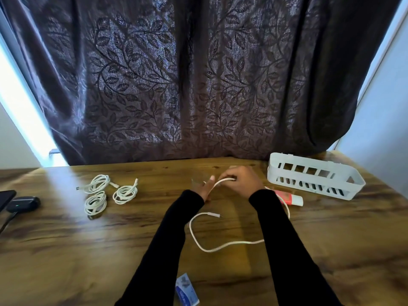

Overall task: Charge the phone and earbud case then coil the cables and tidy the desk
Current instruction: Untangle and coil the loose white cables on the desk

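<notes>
The loose white charging cable (217,245) lies on the wooden desk (88,250) in the near centre, its plug end free. Its far end rises into the right hand (240,181), whose grip is clenched on it, and crosses the left hand (206,188), which seems to pinch it too. This looks like the coiling step: next, wind loops evenly, feeding slack under the right sleeve. Three white coiled cables (106,195) lie left; the dark earbud case (23,204) sits far left, and a white slotted plastic basket (313,175) sits right.
</notes>
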